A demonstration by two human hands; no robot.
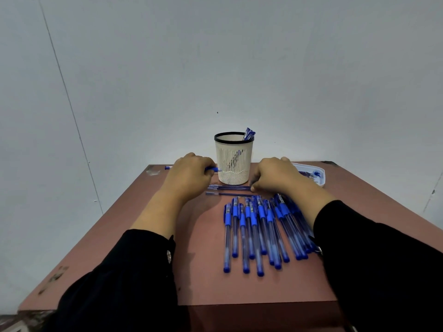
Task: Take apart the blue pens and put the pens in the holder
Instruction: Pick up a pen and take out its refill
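Note:
A cream mesh pen holder (233, 161) with a black rim stands at the table's far middle, with a few blue pens (248, 134) sticking out of it. My left hand (189, 174) grips a blue pen barrel (213, 169) that lies crosswise just left of the holder. My right hand (278, 177) pinches the end of a thin ink refill (230, 187) lying in front of the holder. A second refill (227, 194) lies just below it. Several blue pens (261, 231) lie side by side on the table nearer to me.
A white tray (314, 173) with small blue parts sits at the far right, partly behind my right hand. The reddish table (143, 226) ends at a grey wall behind the holder. Both sleeves are black.

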